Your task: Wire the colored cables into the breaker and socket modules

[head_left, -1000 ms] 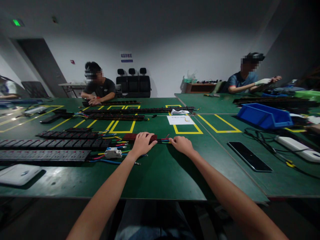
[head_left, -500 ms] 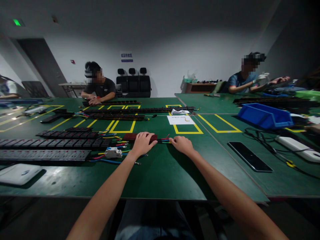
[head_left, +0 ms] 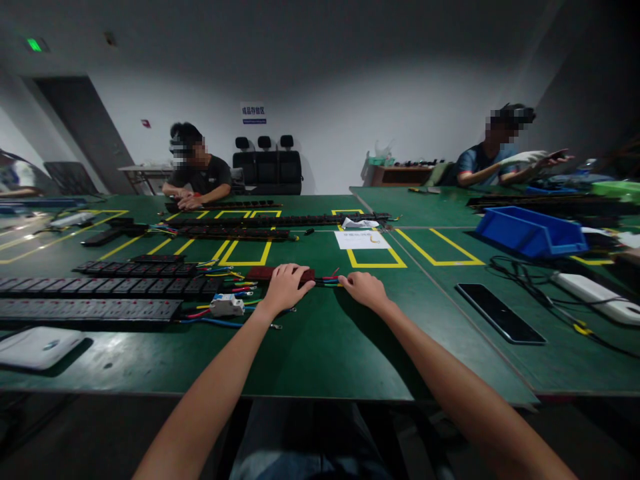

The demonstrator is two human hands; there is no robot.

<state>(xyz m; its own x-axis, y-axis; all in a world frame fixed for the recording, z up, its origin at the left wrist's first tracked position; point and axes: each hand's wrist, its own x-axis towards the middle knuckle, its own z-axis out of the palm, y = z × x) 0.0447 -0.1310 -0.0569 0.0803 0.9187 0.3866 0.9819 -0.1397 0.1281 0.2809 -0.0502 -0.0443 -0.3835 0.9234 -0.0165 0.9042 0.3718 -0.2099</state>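
My left hand (head_left: 287, 287) lies over a dark red strip-shaped block (head_left: 259, 273), its fingers curled on the far edge and its thumb along the near side. Short coloured wires (head_left: 327, 281), red, blue and green among them, come out of the block's right end. Their far ends are pinched between the thumb and fingers of my right hand (head_left: 366, 289), which hides the tips. Left of my hands lie long black socket strips (head_left: 90, 311) with lugged wires. A white and blue circuit breaker (head_left: 227, 305) sits by the nearest strip.
A white pouch-like case (head_left: 43, 348) is at the near left. To the right are a phone (head_left: 500, 313), black cables (head_left: 530, 283), a white power strip (head_left: 597, 297) and a blue bin (head_left: 530, 230). A paper sheet (head_left: 360, 241) lies beyond my hands. Two co-workers sit across the table.
My hands, the block and the wires stay in place. At the far right, the co-worker's gloved hand has lowered and stretched toward the held object.
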